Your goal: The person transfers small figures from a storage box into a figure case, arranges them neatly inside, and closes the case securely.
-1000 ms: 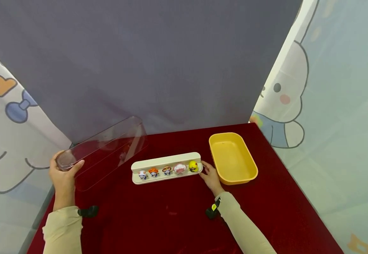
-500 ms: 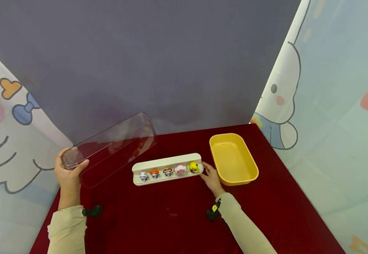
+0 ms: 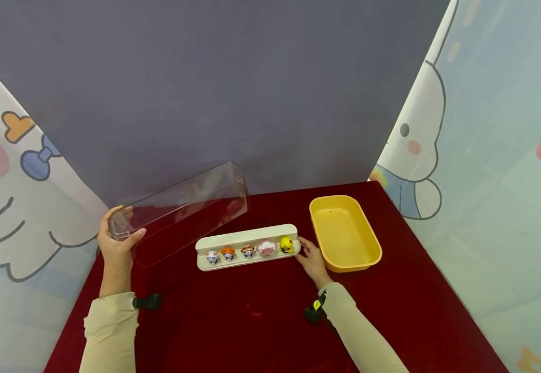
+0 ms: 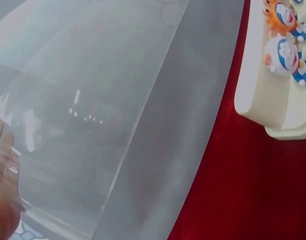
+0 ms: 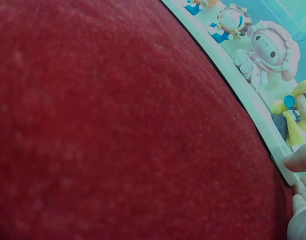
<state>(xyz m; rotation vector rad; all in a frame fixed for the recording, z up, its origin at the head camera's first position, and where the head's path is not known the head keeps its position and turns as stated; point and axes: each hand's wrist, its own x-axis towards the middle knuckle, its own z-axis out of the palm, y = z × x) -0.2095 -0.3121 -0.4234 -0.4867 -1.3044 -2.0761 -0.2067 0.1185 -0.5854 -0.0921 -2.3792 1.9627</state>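
Note:
My left hand (image 3: pixel 118 253) grips the left end of a long clear plastic cover (image 3: pixel 193 202), holding it tilted above the table, behind and left of a cream display base (image 3: pixel 244 237). Several small figurines stand in a row along that base: blue-and-white ones at the left, a pink one with a white bonnet (image 3: pixel 267 248), then a yellow one (image 3: pixel 286 244) at the right end. My right hand (image 3: pixel 313 263) holds the base's right end, thumb at the front corner in the right wrist view. Through the clear plastic, the left fingers (image 4: pixel 7 160) show in the left wrist view.
A yellow plastic basin (image 3: pixel 345 233) stands just right of my right hand. Red cloth (image 3: pixel 233 321) covers the table. A grey wall (image 3: pixel 252 93) rises behind, with cartoon-printed curtains (image 3: pixel 494 207) on both sides.
My left hand has moved right and slightly up with the clear cover, bringing its far end closer to the display base. The right hand and the figurines have stayed in place.

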